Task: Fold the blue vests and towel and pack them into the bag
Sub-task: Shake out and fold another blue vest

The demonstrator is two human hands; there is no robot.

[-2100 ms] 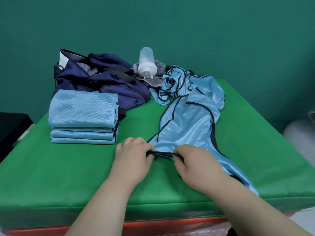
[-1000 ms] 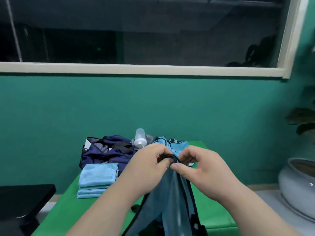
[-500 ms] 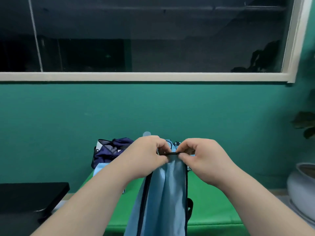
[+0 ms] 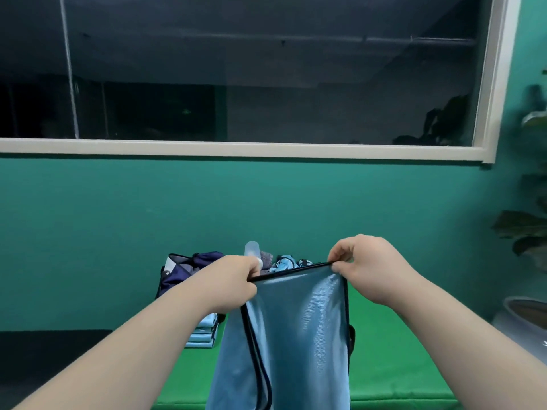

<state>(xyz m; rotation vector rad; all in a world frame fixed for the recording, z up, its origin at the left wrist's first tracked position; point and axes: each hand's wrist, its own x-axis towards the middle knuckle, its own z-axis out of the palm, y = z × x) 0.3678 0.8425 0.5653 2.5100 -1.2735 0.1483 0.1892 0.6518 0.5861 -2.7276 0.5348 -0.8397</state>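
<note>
Vest point(image 4: 299, 335) — light blue, black trim — hangs over the green table point(image 4: 399, 350), near edge. Left hand point(image 4: 233, 279) and right hand point(image 4: 370, 267) each pinch its top hem, stretched between them. Folded blue stack point(image 4: 204, 332) and navy bag point(image 4: 183, 270) sit at the table's far left.

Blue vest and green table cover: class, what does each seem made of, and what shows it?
The blue vest looks like thin, glossy synthetic knit, probably polyester: sheen streaks its fine ribbing and it hangs limp, with black binding. The green table cover looks like matte felt-like cloth: flat colour, no sheen.
</note>
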